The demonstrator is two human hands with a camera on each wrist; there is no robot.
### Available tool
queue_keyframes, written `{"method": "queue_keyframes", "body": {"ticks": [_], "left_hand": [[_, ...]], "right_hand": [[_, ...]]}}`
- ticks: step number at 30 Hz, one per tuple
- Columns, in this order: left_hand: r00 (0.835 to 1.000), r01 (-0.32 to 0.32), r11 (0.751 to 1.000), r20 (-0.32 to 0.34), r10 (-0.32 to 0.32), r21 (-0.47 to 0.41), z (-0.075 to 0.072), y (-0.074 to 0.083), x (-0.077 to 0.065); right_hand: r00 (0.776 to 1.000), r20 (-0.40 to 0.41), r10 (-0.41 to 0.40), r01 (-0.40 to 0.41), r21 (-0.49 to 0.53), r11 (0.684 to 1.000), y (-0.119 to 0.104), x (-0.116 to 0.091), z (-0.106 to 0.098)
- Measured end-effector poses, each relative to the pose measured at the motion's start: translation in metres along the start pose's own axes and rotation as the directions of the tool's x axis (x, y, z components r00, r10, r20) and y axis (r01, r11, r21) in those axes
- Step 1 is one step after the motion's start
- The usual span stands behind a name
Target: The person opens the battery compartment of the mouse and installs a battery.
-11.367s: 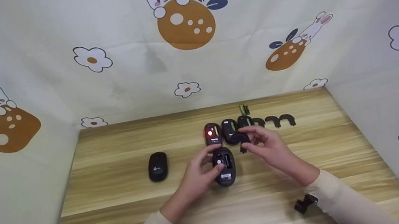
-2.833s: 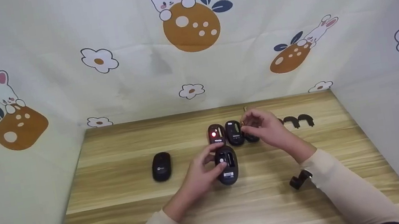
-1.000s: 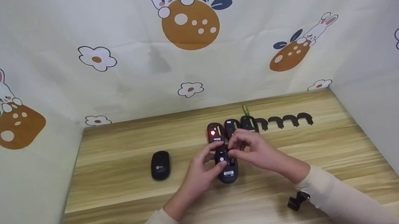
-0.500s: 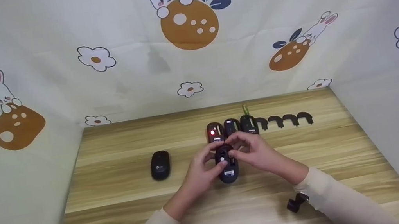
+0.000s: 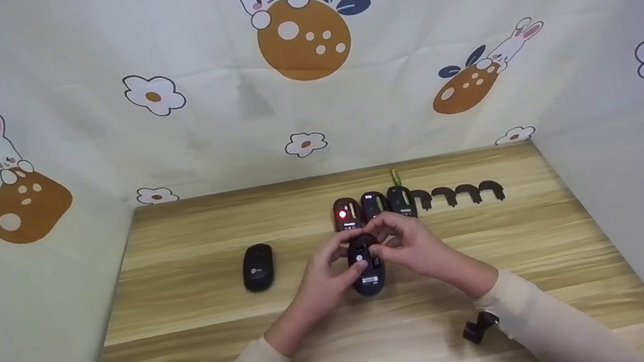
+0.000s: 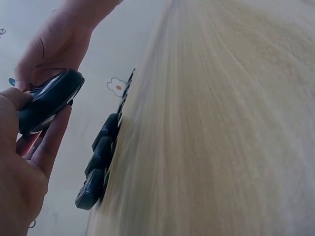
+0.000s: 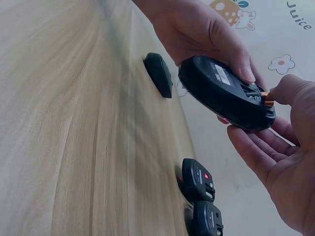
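An upside-down black computer mouse (image 5: 369,282) is held above the table by my left hand (image 5: 326,273), thumb on its underside and fingers round its far side. In the right wrist view, a battery (image 7: 256,97) with a copper-coloured end lies in the mouse's open battery slot. My right hand (image 5: 412,247) has its thumb on that copper end, while its fingers bear against the mouse from the other side. From the left wrist view, the mouse (image 6: 54,101) appears tilted between both hands, its slot hidden.
Behind the hands stand three upturned mice: one with a red light (image 5: 346,212), a middle one (image 5: 372,202) and a right one (image 5: 400,200). A green battery (image 5: 395,177) lies behind them. Several curved black covers (image 5: 492,189) line up rightward. A face-up mouse (image 5: 258,268) sits left.
The cover my right hand held earlier now lies in the row. That hand fetched one of the two batteries from the back and brought it into the mouse's slot. My left hand stayed put.
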State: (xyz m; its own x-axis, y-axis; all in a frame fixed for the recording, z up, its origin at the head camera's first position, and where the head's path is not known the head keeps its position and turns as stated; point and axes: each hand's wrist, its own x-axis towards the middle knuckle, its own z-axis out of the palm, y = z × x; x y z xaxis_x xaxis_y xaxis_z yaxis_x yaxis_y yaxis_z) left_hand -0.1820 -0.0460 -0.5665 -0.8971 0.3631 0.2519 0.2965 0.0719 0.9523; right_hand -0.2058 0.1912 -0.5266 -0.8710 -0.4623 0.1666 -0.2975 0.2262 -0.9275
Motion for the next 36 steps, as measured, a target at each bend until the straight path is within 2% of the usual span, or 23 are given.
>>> {"method": "queue_keyframes", "body": {"ticks": [7,19,24,30,36], "left_hand": [[1.0,0.002,1.0,0.006,-0.002,-0.025,0.001,0.003,0.001],[1.0,0.014,1.0,0.012,-0.014,-0.018,0.0,0.003,0.001],[1.0,-0.005,1.0,0.007,0.005,-0.006,-0.001,0.003,0.001],[1.0,0.002,0.999,-0.013,-0.002,-0.034,-0.004,0.0,0.0],[1.0,0.02,0.994,-0.016,-0.022,-0.106,-0.006,0.001,-0.002]], "right_hand": [[0.998,-0.044,-0.037,0.035,-0.038,0.999,0.0,0.0,0.002],[0.998,-0.053,-0.04,0.037,-0.051,0.998,0.004,-0.002,0.004],[0.995,-0.054,-0.089,0.085,-0.077,0.993,0.004,-0.004,0.005],[0.988,0.016,-0.156,0.156,-0.106,0.982,0.005,-0.008,0.004],[0.986,0.118,-0.12,0.135,-0.126,0.983,0.004,-0.015,0.002]]}}
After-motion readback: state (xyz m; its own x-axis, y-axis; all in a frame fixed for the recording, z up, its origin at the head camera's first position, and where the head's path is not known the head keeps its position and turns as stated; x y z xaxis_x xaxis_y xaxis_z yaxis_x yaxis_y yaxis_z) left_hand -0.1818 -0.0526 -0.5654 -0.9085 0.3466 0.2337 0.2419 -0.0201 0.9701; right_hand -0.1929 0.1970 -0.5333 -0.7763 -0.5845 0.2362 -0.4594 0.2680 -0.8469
